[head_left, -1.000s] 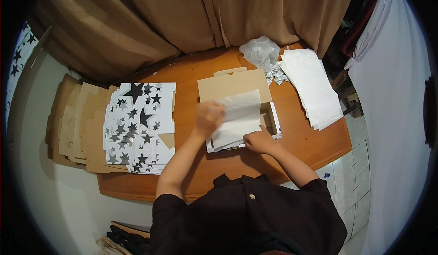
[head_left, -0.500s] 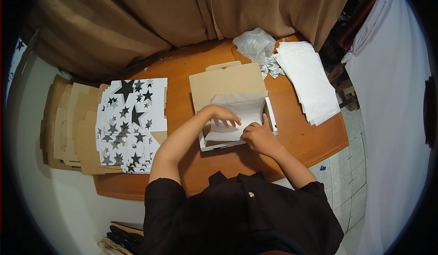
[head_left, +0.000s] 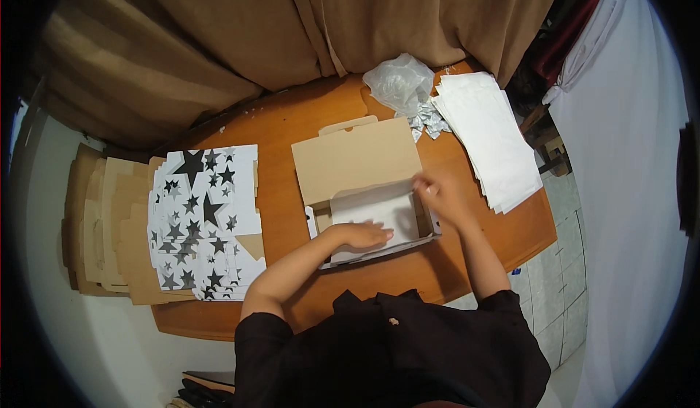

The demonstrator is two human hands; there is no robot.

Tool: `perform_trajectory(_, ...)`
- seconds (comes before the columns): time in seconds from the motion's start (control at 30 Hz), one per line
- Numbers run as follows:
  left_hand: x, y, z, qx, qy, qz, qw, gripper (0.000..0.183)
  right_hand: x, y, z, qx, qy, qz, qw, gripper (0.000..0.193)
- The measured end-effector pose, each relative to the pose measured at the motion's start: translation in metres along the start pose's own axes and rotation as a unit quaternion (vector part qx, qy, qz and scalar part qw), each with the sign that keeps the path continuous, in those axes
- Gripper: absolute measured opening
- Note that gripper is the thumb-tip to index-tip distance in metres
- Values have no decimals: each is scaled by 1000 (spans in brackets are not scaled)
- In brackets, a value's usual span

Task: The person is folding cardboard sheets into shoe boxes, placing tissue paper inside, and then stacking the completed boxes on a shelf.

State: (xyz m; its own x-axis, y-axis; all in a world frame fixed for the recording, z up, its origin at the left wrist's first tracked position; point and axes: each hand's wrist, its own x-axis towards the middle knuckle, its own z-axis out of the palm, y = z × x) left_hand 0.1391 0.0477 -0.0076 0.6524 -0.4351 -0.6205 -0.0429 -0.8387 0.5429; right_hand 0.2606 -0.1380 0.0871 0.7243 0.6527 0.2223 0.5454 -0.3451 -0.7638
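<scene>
Two hands were at work in the head view, and the box was up, standing on the worktop with its walls raised! Its brown lid lay folded back, so that closing was not done. One white sheet was already in, spread across the bottom and reaching up towards the lid. Over it came the left hand, palm down near the front wall, fingers stretched out and gripping nothing visible. And the right hand? Up at the right rear corner, fingers curled; whether they pinched the sheet, one could not tell. Plenty remained: star-printed flat boxes unfolded on the left, a thick pile of white sheets on the right, and silvery packets beside a clear plastic bag, none seen in the box.
</scene>
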Motion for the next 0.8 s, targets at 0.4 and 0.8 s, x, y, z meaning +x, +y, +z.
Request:
perform_trajectory(0.4,-42,-9,-19,-160,169,76,970,30,89,157,64,-366,-49,87,925,39)
perform_trajectory(0.8,-10,5,2,286,456,81,839,60,26,163,76,-433,77,13,898,20)
